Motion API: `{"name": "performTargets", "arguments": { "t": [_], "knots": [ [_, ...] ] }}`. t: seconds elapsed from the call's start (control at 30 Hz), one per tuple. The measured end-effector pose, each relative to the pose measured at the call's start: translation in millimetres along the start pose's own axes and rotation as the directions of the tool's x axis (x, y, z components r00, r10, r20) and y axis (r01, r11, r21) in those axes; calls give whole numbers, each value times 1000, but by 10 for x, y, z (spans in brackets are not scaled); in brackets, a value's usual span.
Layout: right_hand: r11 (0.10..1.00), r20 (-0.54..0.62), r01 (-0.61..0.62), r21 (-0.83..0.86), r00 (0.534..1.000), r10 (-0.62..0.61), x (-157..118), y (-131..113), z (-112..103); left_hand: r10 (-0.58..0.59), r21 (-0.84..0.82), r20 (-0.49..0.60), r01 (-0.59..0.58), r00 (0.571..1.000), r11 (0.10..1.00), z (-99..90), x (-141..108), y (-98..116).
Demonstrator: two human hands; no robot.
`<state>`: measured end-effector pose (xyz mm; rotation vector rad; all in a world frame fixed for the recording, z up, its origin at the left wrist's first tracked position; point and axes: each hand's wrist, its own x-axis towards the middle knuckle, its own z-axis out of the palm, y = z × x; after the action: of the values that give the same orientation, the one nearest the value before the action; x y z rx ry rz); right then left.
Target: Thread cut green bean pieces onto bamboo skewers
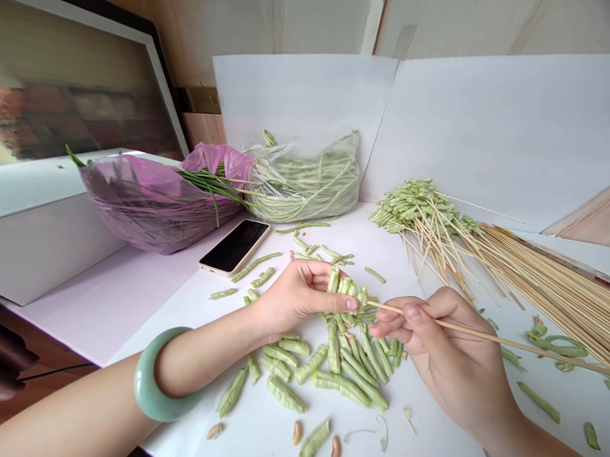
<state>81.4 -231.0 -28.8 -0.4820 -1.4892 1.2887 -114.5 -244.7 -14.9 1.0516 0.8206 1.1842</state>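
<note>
My left hand (295, 298), with a green bangle (152, 376) on its wrist, is closed on a row of cut green bean pieces (341, 286). Between the thumb and fingers of my right hand (445, 357) is a thin bamboo skewer (524, 346). Its near end runs off to the right, and its tip meets the bean pieces beside my left thumb; whether it has gone through them I cannot tell. Below both hands, loose cut bean pieces (347, 388) lie scattered on the white surface (257, 440), along with a few brown beans (336, 449).
At the back right sits a pile of skewered beans (416, 206), with a bundle of bare skewers (558, 284) beside it. A phone (237, 246) lies left of my hands. Behind it stand a purple bag (155, 206) of greens and a clear bag (306, 182) of long beans.
</note>
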Motion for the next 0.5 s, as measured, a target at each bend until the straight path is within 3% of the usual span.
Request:
{"name": "performTargets", "arguments": {
  "t": [0.27,0.5],
  "knots": [
    [1000,20,1,-7,1000,-1,-52,66,6,15,-32,8,-15,1000,999,18,12,-26],
    [996,-20,-88,34,996,89,-13,38,33,19,-25,-21,-19,1000,1000,27,13,7]
  ]
}}
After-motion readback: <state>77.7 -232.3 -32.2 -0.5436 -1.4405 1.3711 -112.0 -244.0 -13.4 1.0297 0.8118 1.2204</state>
